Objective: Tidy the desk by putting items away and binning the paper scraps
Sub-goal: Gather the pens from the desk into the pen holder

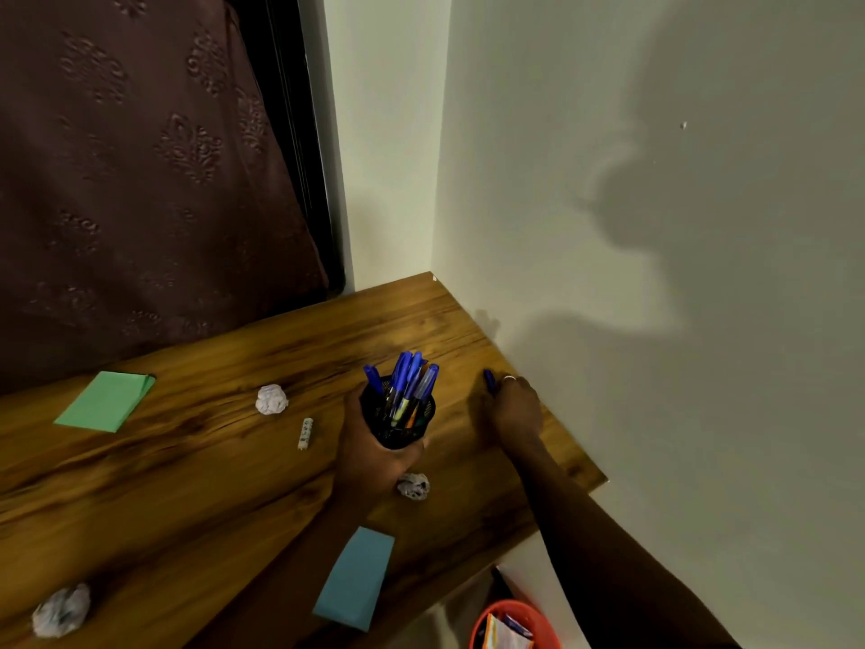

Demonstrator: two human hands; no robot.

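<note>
Two grips | left hand (372, 459): pen holder (408, 435) | right hand (517, 409): blue pen (489, 380)

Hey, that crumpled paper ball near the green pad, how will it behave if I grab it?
The crumpled paper ball likely weighs little and should squash when gripped. Being roundish and lumpy, it may roll slightly on the smooth wooden desk if nudged.

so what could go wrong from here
The black mesh pen cup in the left hand is crowded with blue pens; forcing in the blue pen the right hand grips may tip it.
The left forearm lies beside the blue sticky-note pad at the wooden desk's edge and could knock it off.
</note>
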